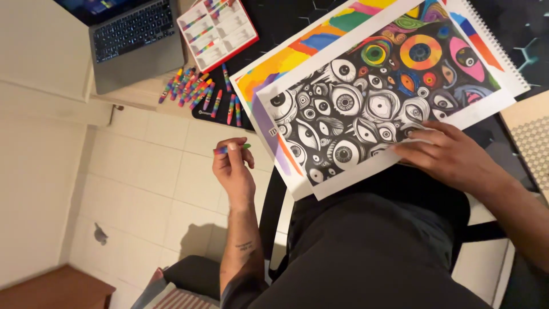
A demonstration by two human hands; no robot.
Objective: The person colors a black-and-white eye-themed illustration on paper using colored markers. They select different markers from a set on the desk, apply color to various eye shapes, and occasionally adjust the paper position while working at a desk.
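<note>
Now left hand [233, 167] gripping crayon [231, 149] — right hand [449, 153] flat, unclenched, on eye drawing [366, 103].

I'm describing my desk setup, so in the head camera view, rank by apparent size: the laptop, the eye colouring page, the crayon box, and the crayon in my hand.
1. Eye colouring page
2. Laptop
3. Crayon box
4. Crayon, held in left hand

Under the fingers [420, 150] of our right hand [452, 157] lies the eye-pattern sheet [366, 109], on the spiral sketchbook [286, 63] covering the black mat [274, 23]; beyond our left fingers [229, 150], loose crayons [197, 91].
</note>
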